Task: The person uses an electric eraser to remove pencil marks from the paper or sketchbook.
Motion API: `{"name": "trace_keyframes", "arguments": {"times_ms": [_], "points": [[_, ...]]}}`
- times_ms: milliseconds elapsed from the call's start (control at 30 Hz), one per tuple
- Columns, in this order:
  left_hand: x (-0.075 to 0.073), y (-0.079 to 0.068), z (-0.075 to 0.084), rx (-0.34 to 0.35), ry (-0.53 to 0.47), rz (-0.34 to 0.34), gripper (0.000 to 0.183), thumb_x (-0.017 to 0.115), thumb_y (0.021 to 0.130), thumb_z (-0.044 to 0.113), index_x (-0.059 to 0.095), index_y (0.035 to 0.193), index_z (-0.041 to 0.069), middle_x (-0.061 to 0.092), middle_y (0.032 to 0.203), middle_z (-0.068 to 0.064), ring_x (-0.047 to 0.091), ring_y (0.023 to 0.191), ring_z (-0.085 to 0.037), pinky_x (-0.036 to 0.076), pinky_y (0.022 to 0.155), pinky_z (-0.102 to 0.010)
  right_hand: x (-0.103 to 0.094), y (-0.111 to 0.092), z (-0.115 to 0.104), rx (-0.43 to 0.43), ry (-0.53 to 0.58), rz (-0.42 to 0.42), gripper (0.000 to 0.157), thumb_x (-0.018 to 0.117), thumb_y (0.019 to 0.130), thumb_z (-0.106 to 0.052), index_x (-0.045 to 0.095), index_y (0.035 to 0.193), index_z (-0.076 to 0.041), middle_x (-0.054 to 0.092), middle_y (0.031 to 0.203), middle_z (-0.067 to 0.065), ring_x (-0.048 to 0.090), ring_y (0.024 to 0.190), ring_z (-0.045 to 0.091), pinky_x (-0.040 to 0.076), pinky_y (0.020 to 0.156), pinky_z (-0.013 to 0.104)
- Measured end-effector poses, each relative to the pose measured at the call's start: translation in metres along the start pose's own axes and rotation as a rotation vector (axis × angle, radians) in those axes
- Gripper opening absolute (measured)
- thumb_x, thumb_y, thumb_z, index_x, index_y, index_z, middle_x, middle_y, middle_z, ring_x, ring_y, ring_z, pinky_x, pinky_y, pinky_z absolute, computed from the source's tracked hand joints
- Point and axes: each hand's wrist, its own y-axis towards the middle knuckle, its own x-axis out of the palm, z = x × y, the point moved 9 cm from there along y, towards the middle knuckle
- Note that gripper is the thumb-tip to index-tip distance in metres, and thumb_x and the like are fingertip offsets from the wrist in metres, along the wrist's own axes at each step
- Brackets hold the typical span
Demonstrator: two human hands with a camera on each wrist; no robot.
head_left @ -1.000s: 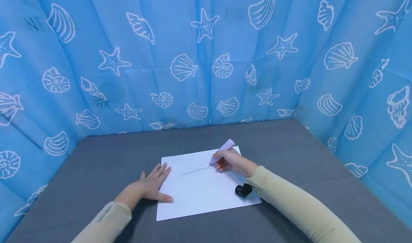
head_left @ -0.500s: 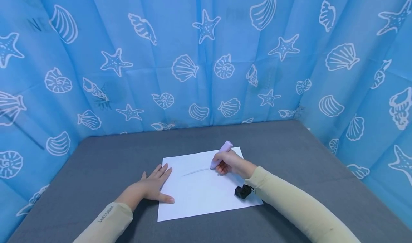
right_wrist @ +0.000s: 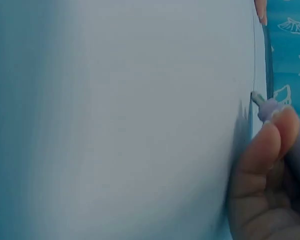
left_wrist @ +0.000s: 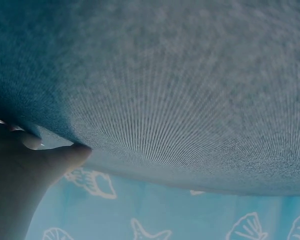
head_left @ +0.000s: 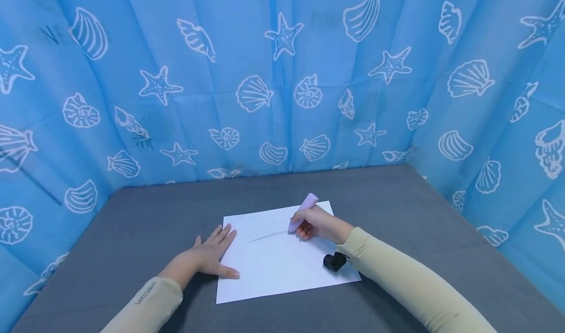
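Observation:
A sheet of white paper (head_left: 273, 269) lies slightly turned on the grey table. My left hand (head_left: 209, 255) rests with spread, straight fingers on its left edge, the thumb lying on the paper. In the left wrist view only part of the left hand (left_wrist: 35, 160) shows, dark at the lower left. My right hand (head_left: 315, 223) pinches a thick lilac pen (head_left: 307, 203), tilted, its narrow tip on the paper. The right wrist view shows fingertips and thumb round the pen (right_wrist: 271, 110). A thin grey line (head_left: 267, 236) runs leftward from the tip.
Grey cloth (head_left: 163, 215) covers the table. A blue curtain (head_left: 247, 122) with white shells and starfish hangs behind and at both sides. A small black wrist camera (head_left: 334, 262) sits under the right sleeve, above the paper.
The pen tip has shifted a little toward me, to the right end of the line, and then stays almost still. The left hand keeps its place on the paper; the view has shifted slightly.

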Motion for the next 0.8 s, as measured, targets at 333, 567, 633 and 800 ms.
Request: {"name": "trace_keyframes", "arguments": {"times_ms": [333, 567, 633, 800], "points": [[-0.0009, -0.0009, 0.0009, 0.002, 0.004, -0.003, 0.114, 0.067, 0.074, 0.072, 0.018, 0.156, 0.008, 0.004, 0.162, -0.015, 0.001, 0.147, -0.038, 0.003, 0.105, -0.073, -0.0002, 0.0044, 0.0010, -0.025, 0.031, 0.039, 0.016, 0.058, 0.085, -0.009, 0.058, 0.092, 0.005, 0.054, 0.061, 0.008, 0.049, 0.049, 0.013, 0.045, 0.049, 0.023], [0.0004, 0.0003, 0.0003, 0.004, 0.005, -0.011, 0.115, 0.066, 0.074, 0.072, 0.017, 0.156, 0.008, 0.004, 0.162, -0.015, 0.000, 0.147, -0.038, 0.003, 0.105, -0.073, -0.0005, 0.0045, 0.0015, -0.030, 0.025, 0.052, 0.015, 0.060, 0.085, -0.010, 0.058, 0.090, 0.004, 0.053, 0.059, 0.007, 0.048, 0.047, 0.012, 0.044, 0.047, 0.022], [0.0001, 0.0002, 0.0005, 0.004, 0.008, -0.007, 0.115, 0.066, 0.074, 0.072, 0.017, 0.156, 0.008, 0.004, 0.162, -0.015, 0.001, 0.147, -0.038, 0.004, 0.105, -0.073, 0.0001, 0.0037, 0.0013, -0.024, 0.004, 0.039, 0.015, 0.060, 0.086, -0.010, 0.058, 0.090, 0.003, 0.053, 0.060, 0.007, 0.048, 0.048, 0.012, 0.043, 0.047, 0.022], [-0.0019, -0.0007, 0.0032, 0.016, 0.008, 0.001, 0.114, 0.068, 0.074, 0.070, 0.018, 0.155, 0.006, 0.005, 0.162, -0.017, 0.001, 0.147, -0.040, 0.003, 0.104, -0.074, 0.0013, 0.0021, -0.0007, -0.027, -0.003, 0.018, 0.015, 0.061, 0.087, -0.011, 0.057, 0.091, 0.003, 0.053, 0.061, 0.007, 0.049, 0.048, 0.012, 0.044, 0.048, 0.022]]}}
